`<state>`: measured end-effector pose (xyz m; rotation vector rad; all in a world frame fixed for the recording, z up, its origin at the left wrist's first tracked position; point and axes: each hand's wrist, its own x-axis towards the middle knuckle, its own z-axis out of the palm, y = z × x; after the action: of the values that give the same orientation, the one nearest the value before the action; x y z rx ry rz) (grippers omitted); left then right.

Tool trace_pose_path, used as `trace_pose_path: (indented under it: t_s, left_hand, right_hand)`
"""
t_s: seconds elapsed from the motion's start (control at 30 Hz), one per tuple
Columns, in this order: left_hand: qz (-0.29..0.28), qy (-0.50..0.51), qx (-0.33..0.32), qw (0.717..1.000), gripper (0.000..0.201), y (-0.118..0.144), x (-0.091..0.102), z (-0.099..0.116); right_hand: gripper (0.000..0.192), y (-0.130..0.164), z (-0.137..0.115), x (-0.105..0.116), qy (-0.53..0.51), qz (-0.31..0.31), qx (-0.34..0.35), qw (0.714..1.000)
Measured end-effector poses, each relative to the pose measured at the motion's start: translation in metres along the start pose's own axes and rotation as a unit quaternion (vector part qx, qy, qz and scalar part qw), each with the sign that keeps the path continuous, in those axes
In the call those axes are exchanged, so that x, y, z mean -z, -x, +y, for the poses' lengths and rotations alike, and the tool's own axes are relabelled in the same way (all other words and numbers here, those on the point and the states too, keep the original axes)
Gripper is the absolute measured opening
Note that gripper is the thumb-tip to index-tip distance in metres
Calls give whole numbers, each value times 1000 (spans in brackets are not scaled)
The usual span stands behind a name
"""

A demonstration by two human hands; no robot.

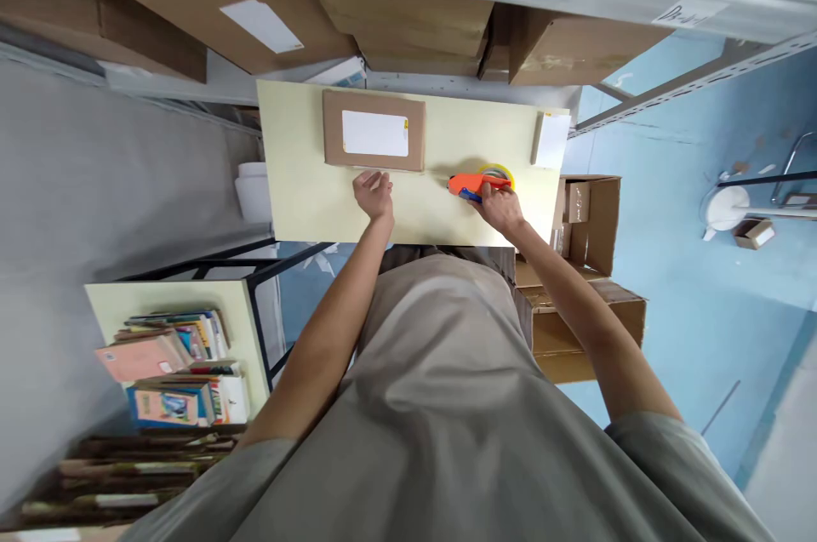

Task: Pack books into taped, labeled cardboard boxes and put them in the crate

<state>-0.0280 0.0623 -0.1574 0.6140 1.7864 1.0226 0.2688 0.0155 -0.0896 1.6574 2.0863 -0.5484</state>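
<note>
A grey shirt [440, 406] fills the near foreground, hiding the table's front edge and everything under it. Beyond it both bare arms reach out over a pale yellow table [299, 185]. The right hand [501, 206] is closed around the blue grip of an orange tape dispenser [476, 183] — its yellow roll sits just behind the fingers, and the hand covers the handle so its shape is hard to make out. The dispenser rests on the table right of centre. The left hand [374, 193] lies on the tabletop with fingers loosely curled, holding nothing, just below the near edge of a flat cardboard parcel [374, 131] bearing a white label; whether the fingertips touch the parcel cannot be told. A white paper [550, 140] lies at the table's far right corner. Brown boxes [408, 14] crowd the shelf behind — cut off by the frame. Open cartons [591, 219] stand right of the table, a stack of books [172, 367] left.
</note>
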Motion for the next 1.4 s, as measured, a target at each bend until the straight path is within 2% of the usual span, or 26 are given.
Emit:
trace_pose_path:
  t_s: [0.1, 0.23, 0.33, 0.4, 0.47, 0.53, 0.67, 0.8, 0.93, 1.07, 1.17, 1.3, 1.4]
  left_hand:
    - [28, 16, 57, 998, 16, -1, -8, 9]
    - [-32, 12, 140, 990, 27, 3, -41, 26]
    - [-39, 5, 164, 986, 38, 3, -69, 37]
    - [-24, 13, 167, 986, 37, 3, -74, 40]
    - [-19, 23, 162, 986, 33, 7, -66, 40]
    - [-35, 23, 150, 988, 31, 13, -47, 39]
    - [-70, -30, 110, 991, 32, 29, -15, 39]
    - [-37, -69, 53, 995, 36, 38, -15, 39]
    - [-21, -56, 39, 997, 45, 39, -23, 40]
    - [-14, -27, 51, 998, 47, 36, -24, 39]
    - [4, -14, 60, 998, 45, 34, -25, 36]
    - [14, -18, 59, 998, 41, 30, -27, 33]
    - [3, -29, 48, 998, 41, 29, -27, 32]
  right_hand:
    - [69, 0, 2, 3, -8, -14, -1, 1000]
    - [68, 0, 7, 7, -21, -17, 9, 1000]
    - [67, 0, 14, 8, -27, -16, 23, 999]
    - [67, 0, 18, 7, -32, -15, 33, 999]
    - [65, 1, 19, 5, -34, -15, 47, 998]
    - [63, 2, 14, 1, -29, -14, 71, 997]
    - [60, 3, -10, -5, -13, -13, 131, 991]
    - [57, -3, -32, -7, -15, -27, 159, 987]
    - [58, -9, -33, -5, -21, -34, 155, 987]
    - [59, -6, -22, -6, -23, -26, 173, 984]
    - [62, 2, -3, -9, -21, -32, 186, 982]
    - [65, 7, 41, -11, -21, -31, 126, 991]
    - [67, -10, 66, -3, -42, -5, 89, 995]
